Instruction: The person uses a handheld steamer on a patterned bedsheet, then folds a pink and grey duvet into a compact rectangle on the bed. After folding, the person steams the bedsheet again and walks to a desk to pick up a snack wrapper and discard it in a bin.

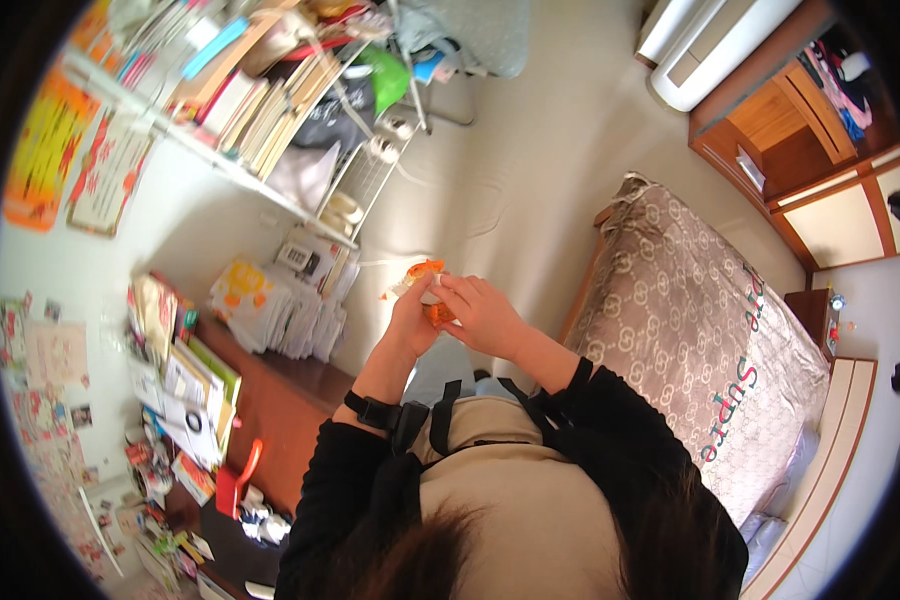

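In front of my body I hold a small crinkled orange-and-white packet (425, 268) between both hands; its kind is not clear. My left hand (410, 314) is closed around its left side. My right hand (484, 314) has its fingers bent over the packet from the right, fingertips meeting the left hand. Orange parts stick out above the fingers and below them, while the middle is covered. A black strap (373, 411) circles my left forearm.
To the right stands a bed (690, 330) with a brown patterned cover. Left are a stack of papers (300, 320) and a cluttered desk (255, 425) with a red-orange chair-like object (232, 492). A metal shelf (270, 195) holds books and bags. A wooden cabinet (770, 130) stands far right.
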`<action>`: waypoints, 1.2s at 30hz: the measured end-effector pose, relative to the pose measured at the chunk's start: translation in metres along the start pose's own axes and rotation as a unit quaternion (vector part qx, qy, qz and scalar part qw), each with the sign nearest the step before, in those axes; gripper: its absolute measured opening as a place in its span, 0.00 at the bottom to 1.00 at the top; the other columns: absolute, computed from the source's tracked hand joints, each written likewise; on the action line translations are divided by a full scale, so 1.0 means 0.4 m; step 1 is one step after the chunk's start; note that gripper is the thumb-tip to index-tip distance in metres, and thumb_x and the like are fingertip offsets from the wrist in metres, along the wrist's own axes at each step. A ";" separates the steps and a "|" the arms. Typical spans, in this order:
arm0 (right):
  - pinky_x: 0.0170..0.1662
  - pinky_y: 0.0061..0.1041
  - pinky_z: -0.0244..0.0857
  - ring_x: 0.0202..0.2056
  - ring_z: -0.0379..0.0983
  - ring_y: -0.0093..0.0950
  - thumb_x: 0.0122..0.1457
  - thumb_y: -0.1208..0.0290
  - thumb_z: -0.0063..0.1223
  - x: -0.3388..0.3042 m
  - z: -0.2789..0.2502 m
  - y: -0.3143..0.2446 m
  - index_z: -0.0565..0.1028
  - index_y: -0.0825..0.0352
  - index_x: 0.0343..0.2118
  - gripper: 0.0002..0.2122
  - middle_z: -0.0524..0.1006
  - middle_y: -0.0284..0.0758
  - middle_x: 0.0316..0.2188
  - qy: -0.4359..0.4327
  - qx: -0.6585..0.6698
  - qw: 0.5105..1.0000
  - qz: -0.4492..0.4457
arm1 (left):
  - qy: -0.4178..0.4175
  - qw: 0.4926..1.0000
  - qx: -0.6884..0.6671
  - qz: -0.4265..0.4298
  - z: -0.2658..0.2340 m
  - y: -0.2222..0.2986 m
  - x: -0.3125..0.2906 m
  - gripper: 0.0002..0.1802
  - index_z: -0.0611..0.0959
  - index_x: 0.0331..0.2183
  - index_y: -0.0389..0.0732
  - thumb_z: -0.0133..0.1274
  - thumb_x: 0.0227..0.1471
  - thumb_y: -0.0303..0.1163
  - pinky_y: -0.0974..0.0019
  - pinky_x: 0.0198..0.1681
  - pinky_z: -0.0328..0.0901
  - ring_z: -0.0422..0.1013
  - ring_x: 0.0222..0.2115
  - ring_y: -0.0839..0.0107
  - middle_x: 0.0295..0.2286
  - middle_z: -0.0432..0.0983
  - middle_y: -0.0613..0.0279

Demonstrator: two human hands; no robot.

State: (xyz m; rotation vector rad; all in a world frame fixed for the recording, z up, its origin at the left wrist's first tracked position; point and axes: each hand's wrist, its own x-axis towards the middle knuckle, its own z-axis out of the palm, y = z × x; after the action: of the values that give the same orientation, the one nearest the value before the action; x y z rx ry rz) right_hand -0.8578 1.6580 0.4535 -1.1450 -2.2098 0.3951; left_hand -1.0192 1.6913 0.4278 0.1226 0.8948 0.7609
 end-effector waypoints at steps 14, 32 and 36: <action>0.43 0.32 0.69 0.42 0.71 0.38 0.54 0.75 0.54 0.244 -0.487 0.907 0.72 0.65 0.43 0.13 0.72 0.38 0.42 0.121 0.001 0.968 0.218 | -0.197 0.957 0.167 -0.132 0.790 0.193 0.888 0.17 0.73 0.47 0.39 0.44 0.61 0.39 0.61 0.43 0.69 0.73 0.39 0.67 0.39 0.76 0.60; 0.36 0.25 0.71 0.32 0.75 0.30 0.56 0.78 0.54 0.705 -1.162 2.144 0.73 0.69 0.41 0.10 0.71 0.39 0.45 0.265 0.180 0.904 0.282 | -0.264 0.910 0.303 -0.100 1.885 0.520 1.852 0.22 0.71 0.51 0.39 0.49 0.59 0.38 0.55 0.47 0.71 0.72 0.46 0.66 0.46 0.72 0.58; 0.35 0.21 0.69 0.30 0.75 0.22 0.57 0.76 0.54 0.928 -1.253 2.384 0.72 0.69 0.39 0.08 0.75 0.35 0.39 0.153 0.274 0.895 0.317 | -0.247 0.909 0.336 -0.002 1.978 0.684 2.012 0.24 0.70 0.52 0.37 0.54 0.56 0.36 0.59 0.46 0.71 0.72 0.46 0.67 0.46 0.73 0.58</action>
State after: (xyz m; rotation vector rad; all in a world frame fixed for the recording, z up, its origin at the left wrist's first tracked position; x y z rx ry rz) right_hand -0.0982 2.5067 0.4902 -1.4464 -1.2788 0.9633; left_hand -0.2704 2.5751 0.5108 0.8880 0.6312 0.3560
